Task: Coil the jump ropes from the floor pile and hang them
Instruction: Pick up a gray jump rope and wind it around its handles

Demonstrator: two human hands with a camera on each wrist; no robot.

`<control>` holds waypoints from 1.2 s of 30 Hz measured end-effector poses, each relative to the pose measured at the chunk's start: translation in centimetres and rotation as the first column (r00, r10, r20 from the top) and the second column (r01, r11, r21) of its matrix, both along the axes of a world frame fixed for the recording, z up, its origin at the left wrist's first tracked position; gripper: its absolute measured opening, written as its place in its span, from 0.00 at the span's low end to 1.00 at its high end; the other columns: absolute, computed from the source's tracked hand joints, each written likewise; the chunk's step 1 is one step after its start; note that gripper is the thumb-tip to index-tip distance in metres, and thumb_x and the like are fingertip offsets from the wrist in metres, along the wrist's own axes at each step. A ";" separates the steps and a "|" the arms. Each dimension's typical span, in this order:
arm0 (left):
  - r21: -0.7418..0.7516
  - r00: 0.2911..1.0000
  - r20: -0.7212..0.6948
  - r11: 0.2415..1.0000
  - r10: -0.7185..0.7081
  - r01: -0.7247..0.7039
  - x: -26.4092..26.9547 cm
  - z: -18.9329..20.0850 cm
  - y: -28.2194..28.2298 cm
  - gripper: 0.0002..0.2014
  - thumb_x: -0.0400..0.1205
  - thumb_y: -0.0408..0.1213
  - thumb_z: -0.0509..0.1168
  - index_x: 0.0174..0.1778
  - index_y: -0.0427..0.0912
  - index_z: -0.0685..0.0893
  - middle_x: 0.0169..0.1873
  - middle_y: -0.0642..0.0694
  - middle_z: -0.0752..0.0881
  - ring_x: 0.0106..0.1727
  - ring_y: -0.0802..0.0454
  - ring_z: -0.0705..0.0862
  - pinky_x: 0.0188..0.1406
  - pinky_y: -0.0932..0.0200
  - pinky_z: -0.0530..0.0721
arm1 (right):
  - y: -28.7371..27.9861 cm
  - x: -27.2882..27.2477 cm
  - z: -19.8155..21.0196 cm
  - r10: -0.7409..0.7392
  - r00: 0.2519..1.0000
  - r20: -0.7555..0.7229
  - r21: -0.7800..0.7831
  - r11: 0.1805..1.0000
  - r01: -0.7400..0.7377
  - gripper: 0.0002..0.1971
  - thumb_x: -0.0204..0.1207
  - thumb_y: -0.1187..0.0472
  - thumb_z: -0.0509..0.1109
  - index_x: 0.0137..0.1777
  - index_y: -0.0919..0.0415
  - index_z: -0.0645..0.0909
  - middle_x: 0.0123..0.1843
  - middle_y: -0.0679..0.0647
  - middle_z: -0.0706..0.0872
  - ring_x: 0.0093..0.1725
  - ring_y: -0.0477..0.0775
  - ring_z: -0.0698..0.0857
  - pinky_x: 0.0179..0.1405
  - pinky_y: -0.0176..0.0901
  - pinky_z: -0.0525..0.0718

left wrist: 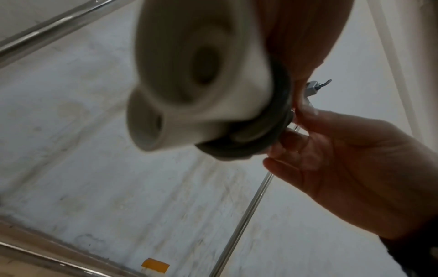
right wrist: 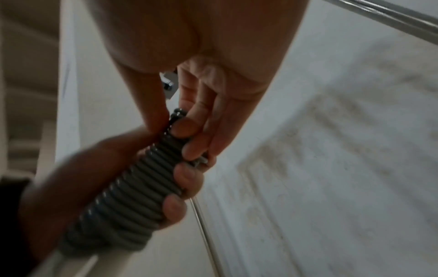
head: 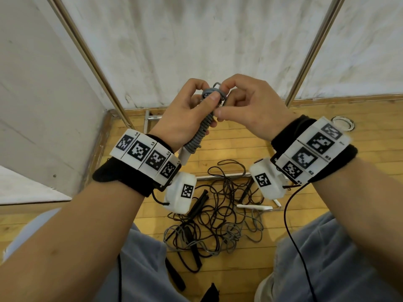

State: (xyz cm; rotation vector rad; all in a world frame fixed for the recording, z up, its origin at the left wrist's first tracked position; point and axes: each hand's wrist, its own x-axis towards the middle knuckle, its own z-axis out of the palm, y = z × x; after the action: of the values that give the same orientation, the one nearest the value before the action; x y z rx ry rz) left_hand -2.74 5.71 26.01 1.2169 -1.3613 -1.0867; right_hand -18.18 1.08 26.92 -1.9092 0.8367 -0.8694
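Observation:
A grey jump rope (head: 201,131) is wound in tight turns round its white handles (head: 185,156), and I hold it up at chest height. My left hand (head: 192,110) grips the wound bundle, thumb pressed near its top. My right hand (head: 226,99) pinches the rope's loose end at the top of the bundle. In the right wrist view the grey coils (right wrist: 140,180) run under the left hand's fingertips (right wrist: 187,178). In the left wrist view the white handle ends (left wrist: 189,84) fill the picture, blurred. A tangled pile of black and grey ropes (head: 218,216) lies on the wooden floor below.
Two slanted metal poles (head: 96,64) (head: 314,53) of a rack stand before a white wall. A loose white handle (head: 255,207) and black handles (head: 199,202) lie in the pile. A white coiled rope (head: 342,125) lies on the floor at the right. My knees frame the bottom.

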 end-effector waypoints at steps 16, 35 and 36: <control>0.070 0.994 -0.098 0.996 -0.048 0.055 -0.5 0.5 -0.1 0.05 0.88 0.34 0.54 0.50 0.49 0.68 0.43 0.36 0.77 0.34 0.51 0.82 0.30 0.56 0.82 | -0.1 -0.2 0.5 -0.214 0.971 -0.110 -0.307 0.936 0.171 0.06 0.67 0.58 0.73 0.44 0.56 0.84 0.25 0.42 0.83 0.27 0.45 0.84 0.35 0.43 0.87; 0.084 0.972 -0.104 0.975 0.213 -0.205 -1.5 0.7 -0.1 0.06 0.85 0.33 0.51 0.44 0.48 0.67 0.35 0.43 0.80 0.22 0.55 0.80 0.22 0.58 0.79 | 0.7 0.9 -1.8 -0.301 0.953 0.040 -0.698 0.674 0.242 0.04 0.71 0.67 0.71 0.38 0.69 0.84 0.42 0.62 0.85 0.38 0.54 0.83 0.37 0.46 0.83; 0.073 0.973 -0.093 0.976 0.210 -0.204 -1.3 0.6 0.0 0.07 0.85 0.32 0.51 0.44 0.49 0.67 0.35 0.44 0.80 0.22 0.56 0.80 0.21 0.59 0.78 | 0.8 1.0 -2.0 -0.293 0.955 0.037 -0.697 0.678 0.235 0.04 0.70 0.68 0.72 0.38 0.70 0.84 0.42 0.62 0.85 0.39 0.57 0.84 0.38 0.48 0.84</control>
State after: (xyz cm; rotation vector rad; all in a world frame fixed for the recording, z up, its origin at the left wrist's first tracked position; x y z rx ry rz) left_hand -4.07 5.71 26.58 1.3011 -1.1047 -1.0339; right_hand -17.21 1.85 24.90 -2.5246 0.9271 -1.4571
